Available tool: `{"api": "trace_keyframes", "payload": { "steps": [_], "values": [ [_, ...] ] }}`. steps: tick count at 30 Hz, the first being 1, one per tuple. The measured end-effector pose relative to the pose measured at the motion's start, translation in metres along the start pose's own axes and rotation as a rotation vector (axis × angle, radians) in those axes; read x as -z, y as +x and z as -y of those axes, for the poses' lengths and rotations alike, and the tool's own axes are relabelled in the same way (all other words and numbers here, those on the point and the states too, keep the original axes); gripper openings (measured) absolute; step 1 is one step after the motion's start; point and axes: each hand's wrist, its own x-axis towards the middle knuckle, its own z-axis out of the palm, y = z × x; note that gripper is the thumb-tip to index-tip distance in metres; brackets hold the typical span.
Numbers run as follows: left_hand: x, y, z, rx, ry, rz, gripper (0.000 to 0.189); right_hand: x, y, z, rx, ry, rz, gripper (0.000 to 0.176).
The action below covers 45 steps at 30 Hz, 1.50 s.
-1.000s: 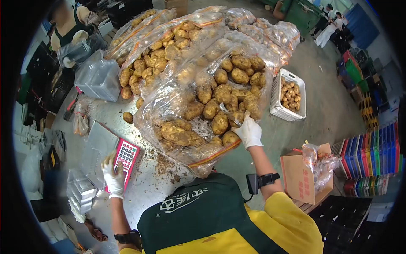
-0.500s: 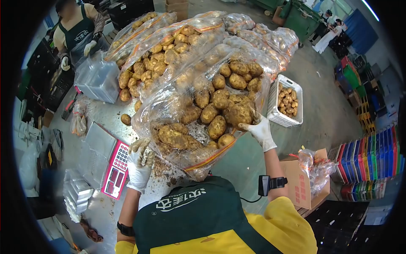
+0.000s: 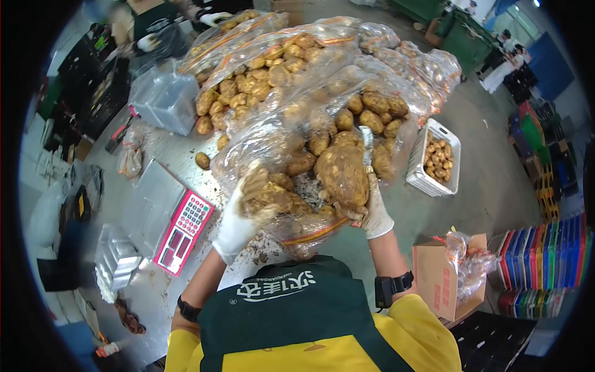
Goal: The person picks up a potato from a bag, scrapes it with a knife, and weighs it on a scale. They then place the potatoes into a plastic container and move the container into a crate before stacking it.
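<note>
Gripping item: right hand (image 3: 375,211), gloved, is clamping a large potato (image 3: 342,177) from below and behind. The forearm is rising steeply from the yellow sleeve, and a black wrist device is showing on it.

Left hand (image 3: 238,217), gloved, is lifting to the same height, well apart from the right. Its fingers are curling against the front of the plastic bag (image 3: 279,133); whether they are closing on anything cannot be told.

The large potato is hanging in front of the bag's open mouth, just above the potatoes heaped inside.

The bag is lying on the worktop (image 3: 176,146) with more filled bags stacking up behind it.

Scale (image 3: 185,232), red keypad, is sitting left of the left hand.

Loose potato (image 3: 202,160) is resting beside the bag.

Clear trays (image 3: 162,99) are standing further back.

White crate (image 3: 437,158), holding small potatoes, is sitting on the floor to the right.

Cardboard box (image 3: 440,273) is standing near the right elbow.

A co-worker (image 3: 149,25) is working at the far end.
</note>
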Motion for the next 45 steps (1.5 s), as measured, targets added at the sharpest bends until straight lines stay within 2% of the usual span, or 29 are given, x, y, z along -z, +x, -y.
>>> {"api": "trace_keyframes", "payload": {
  "steps": [1, 2, 4, 5, 7, 8, 9, 10, 11, 13, 15, 17, 18, 20, 21, 24, 25, 31, 34, 37, 40, 41, 42, 44, 45],
  "values": [
    [-0.006, 0.004, -0.011, 0.01, -0.151, 0.042, 0.101, -0.009, 0.005, -0.009, -0.036, 0.05, 0.038, 0.061],
    [-0.007, 0.008, -0.025, 0.032, -0.172, 0.092, 0.099, -0.011, 0.014, -0.019, -0.084, 0.065, 0.05, 0.059],
    [-0.016, 0.014, -0.028, -0.072, -0.38, 0.14, 0.106, -0.016, 0.03, -0.038, -0.178, 0.093, 0.067, 0.056],
    [-0.015, 0.017, -0.029, -0.107, -0.33, 0.123, 0.106, -0.027, 0.032, -0.044, -0.221, 0.1, 0.015, 0.052],
    [-0.011, 0.021, -0.03, -0.175, -0.229, 0.095, 0.104, -0.037, 0.036, -0.056, -0.237, -0.009, 0.091, 0.051],
    [-0.005, 0.02, -0.026, -0.125, -0.29, 0.085, 0.102, -0.04, 0.038, -0.06, -0.241, -0.063, 0.129, 0.05],
    [0.0, 0.02, -0.019, -0.078, -0.352, 0.077, 0.099, -0.045, 0.039, -0.061, -0.207, -0.262, 0.085, 0.049],
    [0.004, 0.019, -0.01, -0.031, -0.415, 0.07, 0.096, -0.046, 0.041, -0.064, -0.234, -0.216, 0.107, 0.05],
    [0.004, 0.011, 0.002, 0.074, -0.532, -0.013, 0.078, -0.046, 0.042, -0.067, -0.261, -0.169, 0.127, 0.051],
    [0.003, 0.003, 0.005, 0.158, -0.776, -0.089, 0.069, -0.059, 0.037, -0.065, -0.332, -0.12, 0.146, 0.051],
    [0.003, -0.003, 0.013, 0.228, -0.925, -0.158, 0.054, -0.053, 0.037, -0.062, -0.264, -0.518, 0.085, 0.048],
    [0.007, -0.003, 0.019, 0.338, -1.062, -0.225, 0.052, -0.054, 0.032, -0.045, -0.24, -0.896, 0.1, 0.032],
    [0.009, -0.003, 0.021, 0.393, -1.132, -0.256, 0.052, -0.06, 0.03, -0.052, -0.04, -0.896, 0.03, 0.029],
    [0.009, -0.006, 0.023, 0.372, -1.083, -0.258, 0.049, -0.072, 0.029, -0.073, 0.358, -0.878, -0.113, 0.026],
    [0.008, -0.006, 0.022, 0.364, -1.043, -0.262, 0.048, -0.072, 0.03, -0.074, 0.415, -0.893, -0.141, 0.024],
    [0.003, -0.008, 0.024, 0.361, -0.915, -0.326, 0.046, -0.079, 0.036, -0.074, 0.801, -1.135, 0.022, 0.029],
    [0.002, -0.009, 0.026, 0.362, -0.871, -0.357, 0.045, -0.077, 0.035, -0.071, 0.795, -1.268, 0.012, 0.032],
    [0.006, -0.013, 0.041, 0.267, -0.632, -0.364, 0.044, -0.073, 0.036, -0.064, 0.445, -1.171, 0.017, 0.032],
    [0.007, -0.017, 0.039, 0.243, -0.595, -0.355, 0.046, -0.079, 0.034, -0.06, 0.243, -1.121, 0.012, 0.026],
    [0.006, -0.016, 0.039, 0.206, -0.495, -0.392, 0.044, -0.067, 0.042, -0.064, 0.218, -1.071, 0.065, 0.027],
    [-0.005, -0.001, 0.036, 0.193, -0.291, -0.656, 0.046, -0.057, 0.049, -0.107, 0.433, -1.345, -0.01, 0.024],
    [0.001, 0.003, 0.04, 0.247, -0.411, -0.666, 0.051, -0.064, 0.044, -0.111, 0.435, -1.222, 0.03, 0.02],
    [0.004, 0.006, 0.037, 0.308, -0.571, -0.675, 0.055, -0.071, 0.043, -0.105, 0.4, -1.092, -0.069, 0.019],
    [0.01, 0.002, 0.028, 0.223, -0.747, -0.611, 0.052, -0.079, 0.045, -0.095, 0.312, -0.824, -0.255, 0.015],
    [0.013, 0.0, 0.025, 0.236, -0.832, -0.585, 0.047, -0.072, 0.052, -0.083, 0.394, -0.847, -0.267, 0.022]
  ]
}}
